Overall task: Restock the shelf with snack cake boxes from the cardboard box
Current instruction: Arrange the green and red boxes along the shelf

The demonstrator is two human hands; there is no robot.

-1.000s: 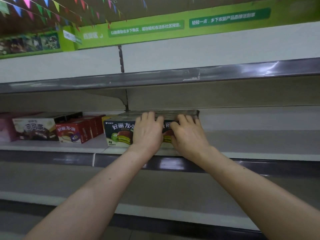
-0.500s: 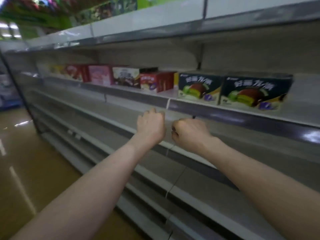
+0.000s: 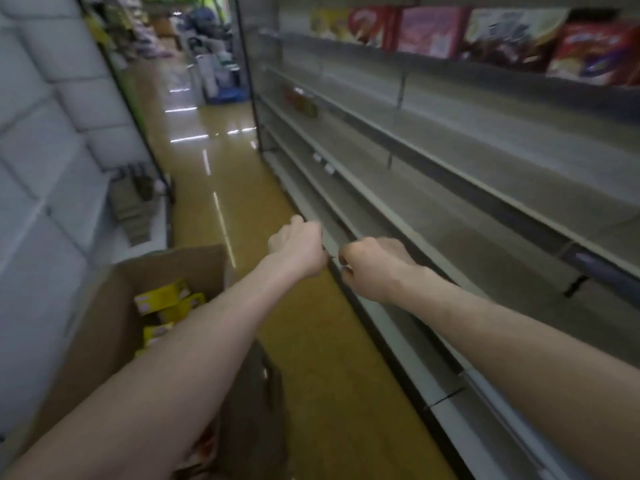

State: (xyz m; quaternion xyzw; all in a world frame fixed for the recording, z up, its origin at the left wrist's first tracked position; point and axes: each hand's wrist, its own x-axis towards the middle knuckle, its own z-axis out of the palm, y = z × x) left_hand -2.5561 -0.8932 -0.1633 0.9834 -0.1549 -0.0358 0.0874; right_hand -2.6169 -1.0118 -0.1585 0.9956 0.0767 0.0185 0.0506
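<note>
Left hand (image 3: 298, 249) and right hand (image 3: 372, 268), both curled and holding nothing, hang between the grey metal shelf (image 3: 485, 188) and the open brown cardboard box (image 3: 104, 327), where yellow snack cake boxes (image 3: 166, 299) await restocking.

Dim, motion-blurred, glare streaks on floor (image 3: 221, 188)
</note>
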